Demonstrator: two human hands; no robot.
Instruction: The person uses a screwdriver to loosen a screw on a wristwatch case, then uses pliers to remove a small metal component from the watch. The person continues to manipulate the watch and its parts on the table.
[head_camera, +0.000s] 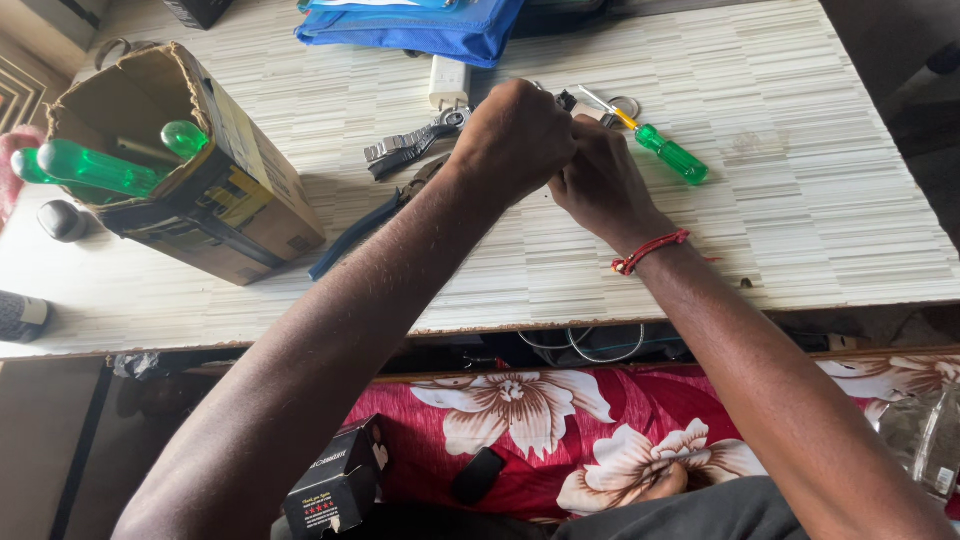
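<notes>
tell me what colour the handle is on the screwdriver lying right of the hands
Translucent green; the screwdriver lies on the table in the head view.

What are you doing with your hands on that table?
A person's left hand and right hand are bunched together over the striped white table, working on something small that the hands hide. A metal-link wristwatch lies just beside the left hand, and a green-handled screwdriver lies beside the right. Blue-handled pliers rest under the left forearm. An open cardboard box at the left holds more green-handled tools.
</notes>
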